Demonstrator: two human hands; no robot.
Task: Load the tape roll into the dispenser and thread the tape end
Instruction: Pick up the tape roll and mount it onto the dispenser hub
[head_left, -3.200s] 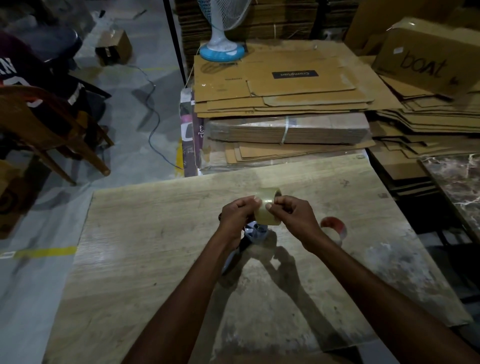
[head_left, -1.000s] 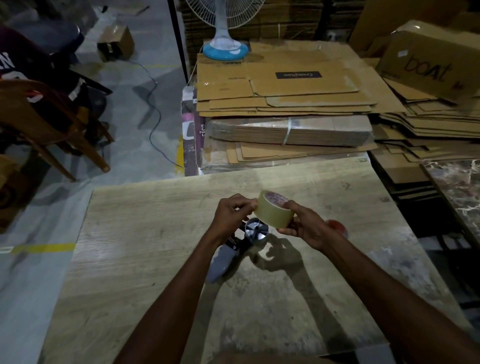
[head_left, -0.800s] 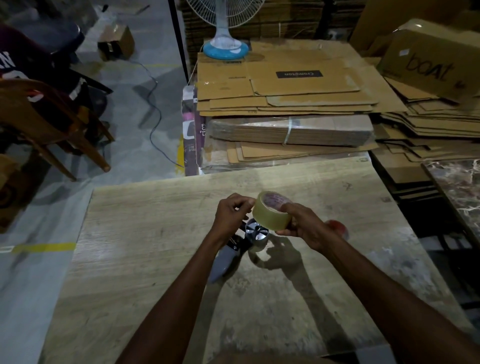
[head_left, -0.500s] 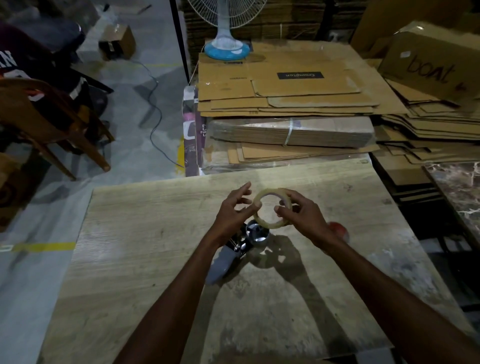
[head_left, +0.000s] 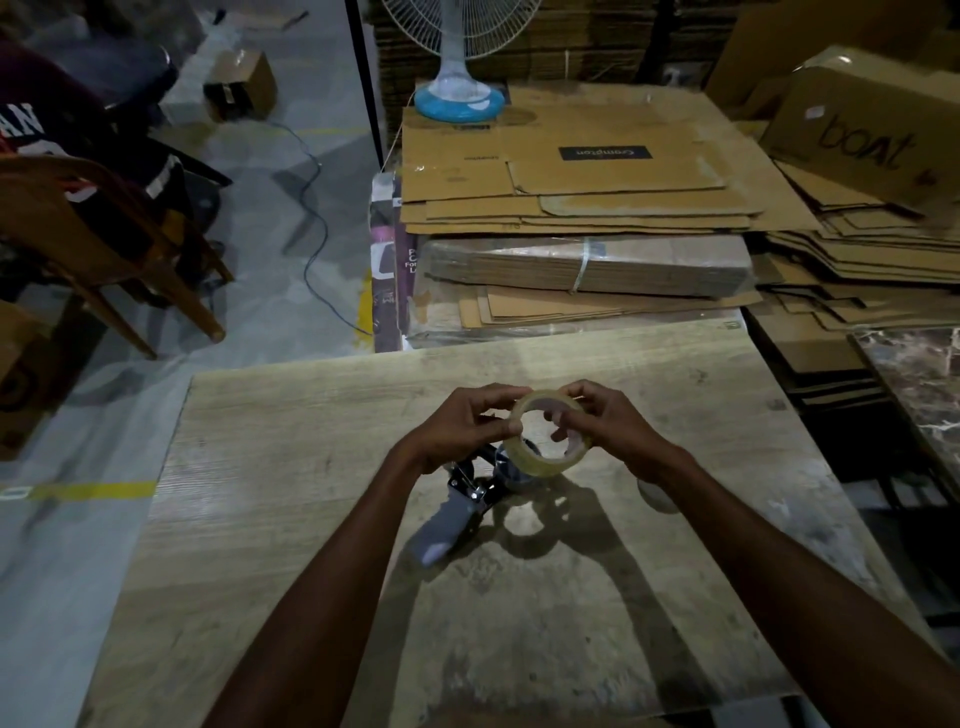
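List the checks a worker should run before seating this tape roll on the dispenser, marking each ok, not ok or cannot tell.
1. Tape roll gripped by left hand and right hand: ok.
2. Core hole unobstructed: not ok, right fingers poke through.
3. Dispenser lying on table below roll: ok.
4. Dispenser steadied: not ok, neither hand holds it.
5. Loose tape end found: cannot tell.
6. Unwind direction correct: cannot tell.

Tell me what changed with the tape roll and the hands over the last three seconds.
The tape roll was turned in the fingers: earlier its band faced the camera, now its open core does. Both the left hand and right hand kept hold of it above the table, with right fingertips now reaching into the core. The dispenser stayed lying below, untouched and unloaded.
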